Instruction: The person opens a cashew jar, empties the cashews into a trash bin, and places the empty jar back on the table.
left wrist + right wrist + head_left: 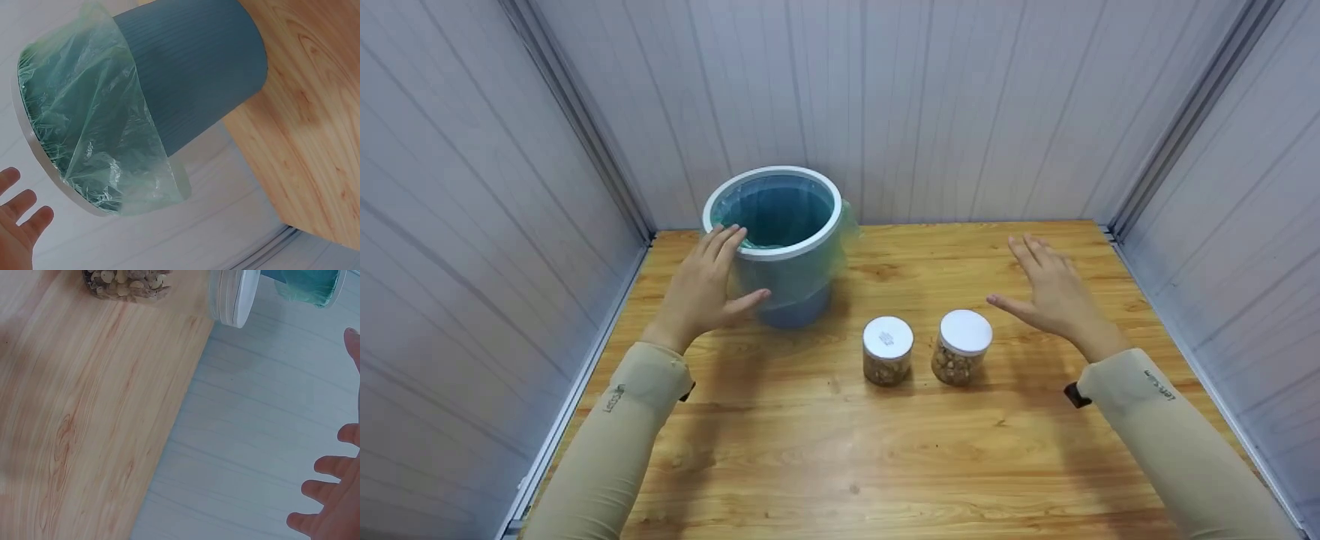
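Note:
My left hand point(700, 285) hovers with fingers spread at the near left of a blue trash can point(799, 309), overlapping its white rim in the head view. A thin green plastic bag point(95, 129) lines the can and folds down over its outside. On the right, my right hand point(1054, 292) is held in the air with straight fingers and thumb apart, holding nothing. Between the hands stand two clear jars with white lids: a left jar point(887, 351), with print on its lid, and a right jar point(962, 347), nearer my right hand. Brownish pieces point(126, 282) show inside the right one.
The wooden tabletop point(840, 465) carries the can at back left and the jars near the middle. Pale panelled walls point(960, 105) close off the back and both sides, with metal strips along the corners.

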`<action>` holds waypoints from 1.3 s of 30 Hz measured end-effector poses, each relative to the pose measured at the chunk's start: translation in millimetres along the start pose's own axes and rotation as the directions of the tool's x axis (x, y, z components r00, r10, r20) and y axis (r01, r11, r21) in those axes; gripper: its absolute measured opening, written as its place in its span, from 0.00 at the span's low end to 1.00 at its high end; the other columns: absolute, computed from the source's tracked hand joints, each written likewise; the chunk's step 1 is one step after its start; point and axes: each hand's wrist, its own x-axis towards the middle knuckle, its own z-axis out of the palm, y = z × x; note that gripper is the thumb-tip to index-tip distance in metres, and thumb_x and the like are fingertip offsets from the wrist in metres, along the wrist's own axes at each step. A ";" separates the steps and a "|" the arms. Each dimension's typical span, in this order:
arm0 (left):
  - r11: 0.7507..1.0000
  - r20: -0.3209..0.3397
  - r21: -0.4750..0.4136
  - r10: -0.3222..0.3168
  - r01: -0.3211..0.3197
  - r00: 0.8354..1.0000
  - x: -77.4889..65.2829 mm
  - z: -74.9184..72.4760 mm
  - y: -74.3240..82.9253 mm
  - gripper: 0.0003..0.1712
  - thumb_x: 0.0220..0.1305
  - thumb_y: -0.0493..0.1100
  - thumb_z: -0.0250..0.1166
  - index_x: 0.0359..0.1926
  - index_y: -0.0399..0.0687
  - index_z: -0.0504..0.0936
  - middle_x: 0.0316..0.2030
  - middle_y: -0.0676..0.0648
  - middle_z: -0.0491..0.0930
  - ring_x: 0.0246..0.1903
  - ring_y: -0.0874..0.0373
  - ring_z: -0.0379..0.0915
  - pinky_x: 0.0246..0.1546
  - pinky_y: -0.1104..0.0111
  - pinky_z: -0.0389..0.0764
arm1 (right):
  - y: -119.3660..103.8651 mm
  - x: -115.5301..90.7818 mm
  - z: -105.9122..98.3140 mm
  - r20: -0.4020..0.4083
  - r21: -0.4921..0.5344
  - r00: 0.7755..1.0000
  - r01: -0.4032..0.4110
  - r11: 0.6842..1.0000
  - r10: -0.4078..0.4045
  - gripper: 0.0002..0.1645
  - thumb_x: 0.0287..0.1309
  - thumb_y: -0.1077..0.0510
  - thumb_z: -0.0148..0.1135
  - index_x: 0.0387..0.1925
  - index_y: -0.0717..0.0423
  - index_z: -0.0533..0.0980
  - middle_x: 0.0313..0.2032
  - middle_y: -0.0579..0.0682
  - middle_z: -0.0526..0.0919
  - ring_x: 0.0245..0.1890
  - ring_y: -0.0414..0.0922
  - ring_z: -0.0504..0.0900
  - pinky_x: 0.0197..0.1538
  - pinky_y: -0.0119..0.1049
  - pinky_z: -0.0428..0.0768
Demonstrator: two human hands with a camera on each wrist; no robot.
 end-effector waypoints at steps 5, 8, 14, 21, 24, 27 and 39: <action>1.000 0.015 -0.016 0.016 -0.015 1.000 -1.2 0.6 3.6 0.56 0.66 0.64 0.75 0.81 0.37 0.65 0.77 0.32 0.70 0.78 0.33 0.64 0.78 0.38 0.67 | -1.5 -0.4 1.5 0.023 0.014 1.000 -0.003 1.000 0.003 0.62 0.70 0.30 0.66 0.88 0.55 0.49 0.85 0.70 0.51 0.85 0.71 0.49 0.82 0.75 0.47; 0.999 0.015 -0.031 0.027 -0.026 1.000 -1.7 2.2 4.2 0.55 0.66 0.64 0.76 0.81 0.38 0.65 0.77 0.33 0.71 0.78 0.36 0.65 0.78 0.40 0.68 | -2.3 -0.4 3.3 0.033 0.010 0.999 0.000 1.000 -0.001 0.62 0.70 0.29 0.65 0.88 0.55 0.48 0.85 0.69 0.51 0.84 0.71 0.50 0.82 0.75 0.47; 0.997 0.006 -0.051 0.060 -0.060 0.998 -2.6 5.7 6.0 0.53 0.66 0.63 0.76 0.80 0.39 0.67 0.75 0.35 0.72 0.75 0.38 0.69 0.76 0.42 0.72 | -5.0 -0.2 6.4 0.034 0.001 0.999 0.017 1.000 -0.017 0.62 0.70 0.31 0.67 0.88 0.57 0.50 0.84 0.70 0.53 0.83 0.72 0.53 0.83 0.73 0.49; 0.996 0.018 -0.045 0.081 -0.080 0.997 -3.9 7.1 9.7 0.53 0.65 0.63 0.77 0.80 0.39 0.68 0.74 0.35 0.74 0.74 0.38 0.70 0.76 0.43 0.73 | -6.5 0.3 9.3 0.042 0.010 0.999 0.022 1.000 -0.022 0.63 0.69 0.32 0.69 0.87 0.59 0.51 0.84 0.71 0.54 0.83 0.73 0.54 0.83 0.72 0.52; 0.995 0.022 -0.047 0.092 -0.091 0.996 -4.5 7.9 11.5 0.53 0.66 0.63 0.77 0.80 0.38 0.68 0.74 0.35 0.74 0.74 0.38 0.71 0.76 0.43 0.73 | -7.2 0.4 10.1 0.048 0.012 0.999 0.021 1.000 -0.022 0.63 0.69 0.32 0.69 0.87 0.59 0.51 0.84 0.70 0.54 0.83 0.73 0.54 0.83 0.72 0.52; 0.994 0.022 -0.039 0.108 -0.107 0.994 -4.6 10.1 13.0 0.53 0.66 0.64 0.76 0.79 0.37 0.68 0.74 0.35 0.74 0.74 0.37 0.71 0.75 0.42 0.74 | -8.4 0.2 10.7 0.051 0.015 0.998 0.023 1.000 -0.024 0.63 0.69 0.32 0.69 0.87 0.58 0.51 0.84 0.70 0.55 0.83 0.72 0.54 0.83 0.72 0.52; 0.983 -0.013 -0.023 0.182 -0.182 0.983 -4.0 17.1 20.8 0.52 0.63 0.61 0.79 0.76 0.35 0.71 0.71 0.34 0.76 0.72 0.36 0.73 0.75 0.37 0.71 | -10.5 -0.3 16.6 0.062 0.017 0.997 0.041 0.999 -0.042 0.62 0.69 0.33 0.69 0.87 0.57 0.51 0.84 0.67 0.56 0.83 0.70 0.56 0.82 0.73 0.53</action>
